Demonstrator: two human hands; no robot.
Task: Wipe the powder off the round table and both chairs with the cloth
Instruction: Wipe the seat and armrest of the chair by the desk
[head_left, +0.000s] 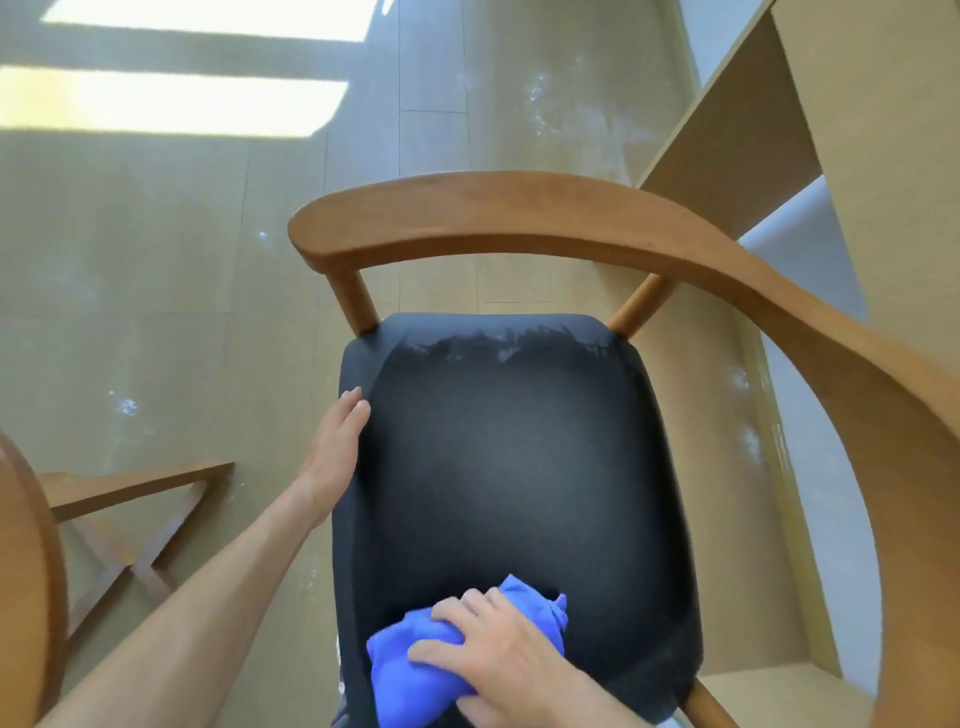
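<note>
The right hand (511, 657), fingers bunched on the blue cloth (415, 660), is wiping the chair seat (519, 467) while the left hand (335, 441) lies flat-fingered along its edge; the powder streaks (498, 345) at the back likely come next.

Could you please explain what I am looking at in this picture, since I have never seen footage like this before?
There is no machine here: a person wears a camera on the head, so you look down along their own arms. Below is a chair with a black padded seat and a curved wooden backrest. The right hand presses a crumpled blue cloth onto the near part of the seat. The left hand rests open on the seat's left edge. A pale band of powder remains along the far edge, and white specks lie on the floor. The edge of a wooden table shows at left.
</note>
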